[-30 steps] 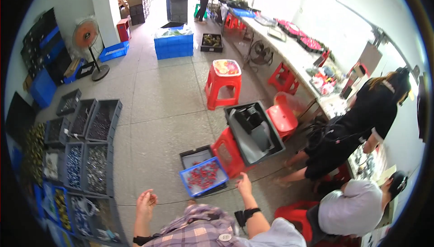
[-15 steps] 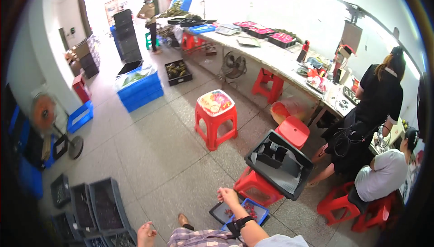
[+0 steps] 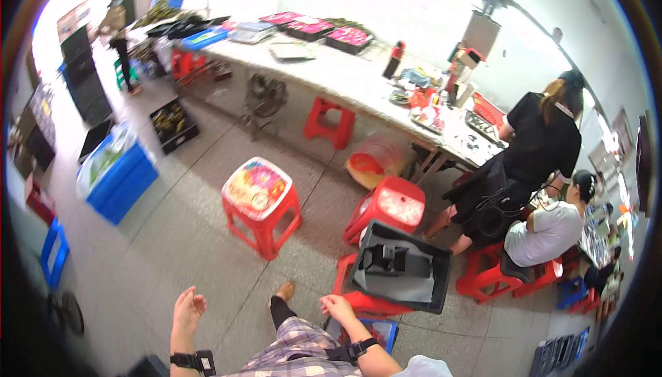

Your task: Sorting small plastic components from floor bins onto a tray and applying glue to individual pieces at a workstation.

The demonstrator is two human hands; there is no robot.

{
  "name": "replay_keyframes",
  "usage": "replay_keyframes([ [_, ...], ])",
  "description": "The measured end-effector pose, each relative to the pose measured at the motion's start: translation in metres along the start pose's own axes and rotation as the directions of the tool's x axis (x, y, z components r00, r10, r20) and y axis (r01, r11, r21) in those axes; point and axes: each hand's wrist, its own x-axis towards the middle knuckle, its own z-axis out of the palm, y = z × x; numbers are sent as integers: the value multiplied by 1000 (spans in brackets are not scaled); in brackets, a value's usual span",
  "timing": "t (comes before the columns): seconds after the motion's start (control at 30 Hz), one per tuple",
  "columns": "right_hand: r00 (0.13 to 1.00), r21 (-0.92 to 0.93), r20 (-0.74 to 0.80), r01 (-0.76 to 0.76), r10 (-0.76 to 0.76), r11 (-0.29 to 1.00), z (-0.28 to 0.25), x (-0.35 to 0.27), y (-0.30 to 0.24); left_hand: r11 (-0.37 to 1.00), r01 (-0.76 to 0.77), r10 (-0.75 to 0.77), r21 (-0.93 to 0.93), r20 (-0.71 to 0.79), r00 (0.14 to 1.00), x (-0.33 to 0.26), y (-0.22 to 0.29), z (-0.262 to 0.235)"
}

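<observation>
My left hand [image 3: 188, 310] hangs over the floor at the lower left, its fingers loosely bent and holding nothing I can see. My right hand [image 3: 336, 307] is also without anything, fingers loosely curled, just left of a dark plastic tray [image 3: 441, 287]. Inside that tray are a grey lining and smaller black boxes [image 3: 396, 260]; it rests on a red stool [image 3: 343, 277]. Below my right forearm, a blue tray [image 3: 391, 339] on the floor is partly hidden, with small reddish pieces in it.
A red stool with a flowered seat [image 3: 258, 187] stands ahead, another red stool [image 3: 393, 201] behind the tray. Blue crates [image 3: 121, 180] are at left. A long worktable [image 3: 324, 66] runs along the wall. A standing person in black [image 3: 538, 142] and a seated person in white [image 3: 545, 232] are at right.
The view has swung right, so the scene sits further left. I have moved nearer the tray and stools. My left hand has risen into fuller view; my right hand is beside the tray.
</observation>
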Motion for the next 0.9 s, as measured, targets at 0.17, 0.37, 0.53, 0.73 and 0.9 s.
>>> replay_keyframes([
  [0.17,980,-435,-56,146,-189,889,-19,71,-83,980,176,-185,-97,-85,979,119,7,11],
  [0.37,980,47,-185,89,-79,995,-63,116,-153,957,286,-289,-43,-70,955,210,66,103],
  [0.53,934,154,-357,42,16,987,-94,109,-141,967,219,-223,130,20,975,306,121,211],
  [0.73,895,348,-404,-43,191,937,-133,151,-140,970,163,-214,179,321,923,380,160,379],
  [0.9,840,322,-540,260,-49,910,-233,285,-225,949,136,-265,283,490,830,441,167,493],
])
